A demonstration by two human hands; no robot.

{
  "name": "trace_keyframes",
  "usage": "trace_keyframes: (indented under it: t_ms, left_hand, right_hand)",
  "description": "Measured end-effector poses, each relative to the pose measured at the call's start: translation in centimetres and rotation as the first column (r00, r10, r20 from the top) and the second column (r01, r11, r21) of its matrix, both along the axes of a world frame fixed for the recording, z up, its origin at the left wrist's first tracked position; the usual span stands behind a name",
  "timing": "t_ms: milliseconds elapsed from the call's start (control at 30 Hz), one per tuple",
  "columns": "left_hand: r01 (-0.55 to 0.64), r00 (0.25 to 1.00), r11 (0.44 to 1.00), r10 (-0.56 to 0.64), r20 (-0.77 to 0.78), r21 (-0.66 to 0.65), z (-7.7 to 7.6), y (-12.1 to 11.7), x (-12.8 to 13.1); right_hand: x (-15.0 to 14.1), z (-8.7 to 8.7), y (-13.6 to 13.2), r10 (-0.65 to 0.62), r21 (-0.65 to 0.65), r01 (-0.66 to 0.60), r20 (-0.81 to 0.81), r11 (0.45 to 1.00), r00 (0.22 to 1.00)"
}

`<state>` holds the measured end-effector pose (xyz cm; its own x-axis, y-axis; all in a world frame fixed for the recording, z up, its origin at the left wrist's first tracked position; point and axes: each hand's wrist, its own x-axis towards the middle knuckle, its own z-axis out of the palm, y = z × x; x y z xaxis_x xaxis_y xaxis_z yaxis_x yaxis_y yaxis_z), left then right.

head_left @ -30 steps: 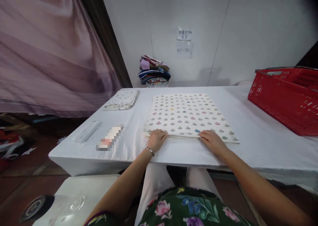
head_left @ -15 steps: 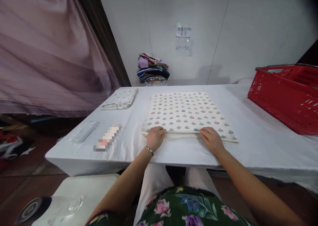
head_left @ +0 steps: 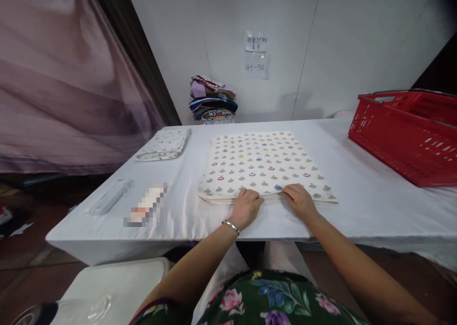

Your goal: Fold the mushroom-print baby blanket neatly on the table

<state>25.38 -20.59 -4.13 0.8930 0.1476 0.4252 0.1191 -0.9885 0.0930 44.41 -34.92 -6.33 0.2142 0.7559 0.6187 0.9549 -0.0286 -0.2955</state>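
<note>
A cream cloth (head_left: 262, 168) lies folded in flat layers on the white table, printed with rows of small grey and coloured motifs. At the middle of its front edge, my left hand (head_left: 247, 207), with a bracelet at the wrist, has its fingers closed on the top layer. Just to the right, my right hand (head_left: 300, 202) pinches the same edge between thumb and fingers. The two hands are a short gap apart. Fingertips of both are partly hidden.
On the left of the table (head_left: 360, 211) are another folded white cloth (head_left: 164, 143), a clear plastic packet (head_left: 110, 197) and a blurred-out object (head_left: 147, 206). A pile of folded fabrics (head_left: 213, 99) stands by the wall. At right sits a red basket (head_left: 403, 139).
My left hand has slid right along the cloth's front edge, closer to my right hand. My right hand stays at nearly the same spot on the edge. The view has shifted slightly.
</note>
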Motion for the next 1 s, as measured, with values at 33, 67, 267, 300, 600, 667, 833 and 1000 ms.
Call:
trace_keyframes:
  t_ms: [33, 67, 267, 300, 600, 667, 833, 1000]
  left_hand:
    - [-0.005, 1.000, 1.000, 0.005, -0.011, 0.014, -0.1, -0.2, 0.7]
    - [-0.017, 1.000, 1.000, 0.017, -0.018, 0.026, -0.1, -0.4, 1.3]
    - [-0.094, 0.994, 0.991, 0.098, -0.041, 0.095, -0.4, -0.6, 3.3]
    - [-0.100, 0.994, 0.990, 0.104, -0.042, 0.095, -0.4, -0.7, 3.3]
    - [-0.145, 0.989, 0.988, 0.142, -0.039, -0.057, -0.1, -0.8, 3.2]
    - [-0.132, 0.990, 0.991, 0.132, -0.041, 0.002, -0.1, -0.9, 3.4]
    - [-0.098, 0.994, 0.995, 0.098, -0.052, 0.015, -0.1, -1.1, 3.9]
    - [-0.151, 0.988, 0.986, 0.147, -0.056, -0.072, -0.1, -1.0, 4.0]
  right_hand:
    - [0.0, 0.0, 0.0, 0.002, -0.007, -0.002, 0.007, 1.000, 1.000]
    - [0.0, 0.1, 0.0, 0.003, -0.015, -0.003, 0.012, 1.000, 1.000]
    - [0.0, 0.1, 0.0, 0.029, -0.035, -0.029, 0.017, 0.999, 0.999]
    - [0.0, 0.1, 0.0, 0.034, -0.038, -0.034, 0.017, 0.999, 0.999]
    - [-0.2, 0.0, 0.1, 0.072, -0.044, -0.070, 0.052, 0.997, 0.996]
    - [-0.3, 0.2, 0.1, 0.066, -0.034, -0.064, 0.054, 0.997, 0.996]
    - [-0.3, 0.3, 0.2, 0.048, -0.019, -0.047, 0.070, 0.999, 0.996]
    - [-0.3, 0.1, 0.2, 0.032, -0.027, -0.030, 0.100, 0.999, 0.994]
